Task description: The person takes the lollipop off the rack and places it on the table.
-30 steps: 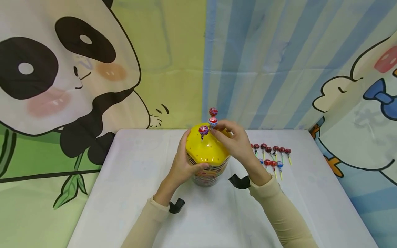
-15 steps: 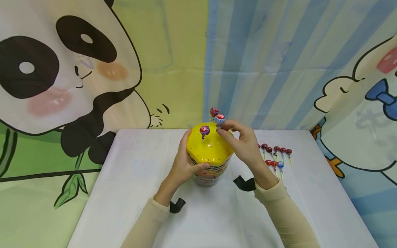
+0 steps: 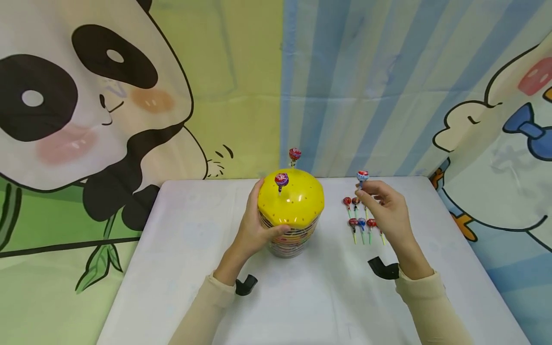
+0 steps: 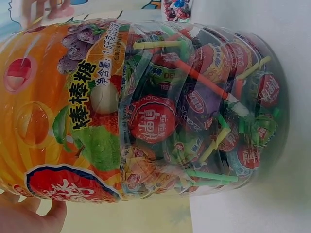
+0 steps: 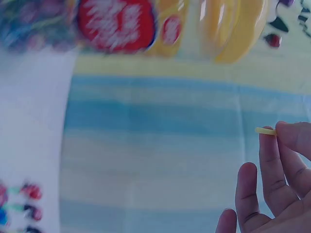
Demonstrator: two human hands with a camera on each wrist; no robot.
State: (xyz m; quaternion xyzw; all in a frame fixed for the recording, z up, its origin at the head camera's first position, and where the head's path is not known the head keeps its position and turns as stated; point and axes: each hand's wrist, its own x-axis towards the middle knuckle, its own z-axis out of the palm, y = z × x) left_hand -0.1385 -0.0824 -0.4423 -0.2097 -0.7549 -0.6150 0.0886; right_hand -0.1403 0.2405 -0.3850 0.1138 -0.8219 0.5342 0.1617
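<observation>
We steadied the candy jar [image 3: 290, 225] with our left hand [image 3: 254, 230]; our right hand [image 3: 388, 213] pinched one lollipop [image 3: 362, 176] above the counter's loose lollipops [image 3: 360, 223]; two lollipops stood in the yellow lid [image 3: 291, 196], most holes unfilled.

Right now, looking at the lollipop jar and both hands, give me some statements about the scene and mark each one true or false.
1. The left hand grips the side of the lollipop jar. True.
2. The right hand pinches a lollipop by its stick, away from the jar. True.
3. Four lollipops stand in the yellow lid. False: only two stand there, one near the front and one at the back.
4. The loose lollipops lie on the table to the left of the jar. False: they lie to its right, under the right hand.
5. The jar is empty. False: the left wrist view shows it packed with wrapped lollipops.
</observation>
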